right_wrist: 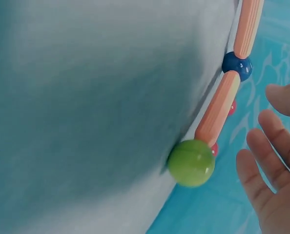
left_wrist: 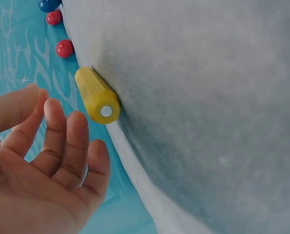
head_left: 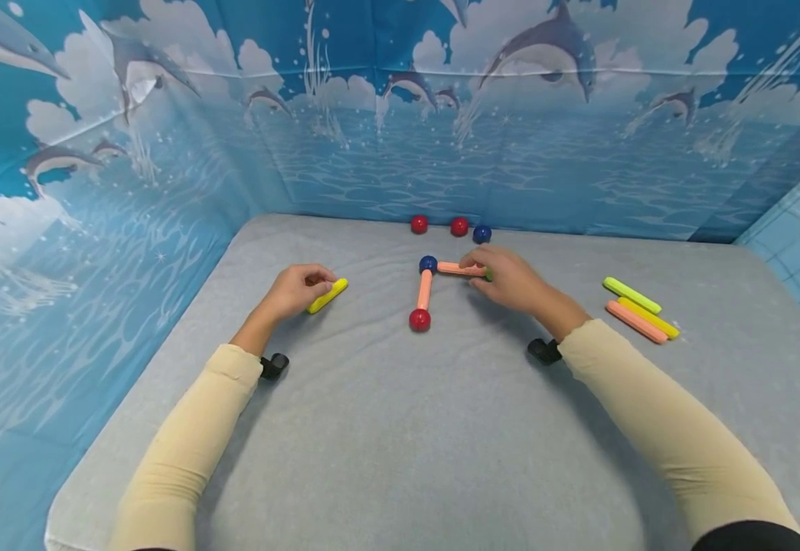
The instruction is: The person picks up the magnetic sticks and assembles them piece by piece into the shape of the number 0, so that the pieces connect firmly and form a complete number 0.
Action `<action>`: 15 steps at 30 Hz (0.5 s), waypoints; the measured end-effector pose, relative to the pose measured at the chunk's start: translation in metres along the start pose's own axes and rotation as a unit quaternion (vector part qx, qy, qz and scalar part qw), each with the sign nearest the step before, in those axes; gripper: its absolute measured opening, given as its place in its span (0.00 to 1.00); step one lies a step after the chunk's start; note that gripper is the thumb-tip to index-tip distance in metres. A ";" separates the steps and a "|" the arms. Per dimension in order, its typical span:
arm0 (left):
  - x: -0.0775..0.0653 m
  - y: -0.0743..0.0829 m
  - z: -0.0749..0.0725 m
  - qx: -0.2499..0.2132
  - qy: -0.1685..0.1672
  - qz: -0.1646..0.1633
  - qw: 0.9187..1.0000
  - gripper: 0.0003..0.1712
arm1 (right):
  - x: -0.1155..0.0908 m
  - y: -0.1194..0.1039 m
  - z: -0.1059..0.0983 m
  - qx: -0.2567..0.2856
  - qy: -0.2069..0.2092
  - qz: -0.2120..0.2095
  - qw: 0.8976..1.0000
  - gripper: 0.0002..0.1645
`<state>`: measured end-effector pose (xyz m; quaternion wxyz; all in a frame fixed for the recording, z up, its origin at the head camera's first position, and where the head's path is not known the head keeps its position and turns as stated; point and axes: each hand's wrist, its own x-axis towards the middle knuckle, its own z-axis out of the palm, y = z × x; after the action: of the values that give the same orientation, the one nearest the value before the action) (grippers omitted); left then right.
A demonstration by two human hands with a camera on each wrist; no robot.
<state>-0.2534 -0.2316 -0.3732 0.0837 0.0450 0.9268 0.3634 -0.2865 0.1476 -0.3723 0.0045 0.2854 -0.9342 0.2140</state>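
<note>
Left hand (head_left: 296,292) loose-fingered, empty, near yellow stick (left_wrist: 97,95) on counter (head_left: 400,444); right hand (head_left: 510,282) relaxed, empty, near green ball (right_wrist: 191,163) ending stick-and-ball chain (head_left: 425,291). Likely mid-assembly; next move probably calls for pinching yellow stick.

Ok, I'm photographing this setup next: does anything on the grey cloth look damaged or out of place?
Nothing stands out. One blue ball joins two orange rods, with a red ball and a green ball at their far ends; no visible break shows.
</note>
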 end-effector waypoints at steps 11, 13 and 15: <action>-0.002 -0.007 0.001 -0.002 0.005 -0.021 1.000 0.17 | 0.042 -0.007 0.016 0.002 -0.031 -0.003 1.000 0.26; -0.002 -0.007 0.001 0.003 0.000 -0.026 1.000 0.17 | 0.046 -0.006 0.019 0.005 -0.029 0.004 1.000 0.26; -0.001 -0.006 0.001 0.007 -0.006 -0.031 0.999 0.18 | 0.050 -0.006 0.023 0.010 -0.028 0.014 0.999 0.25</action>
<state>-0.2526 -0.2354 -0.3773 0.1006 0.0188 0.9297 0.3538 -0.3227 0.1078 -0.3843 -0.0271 0.2785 -0.9356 0.2155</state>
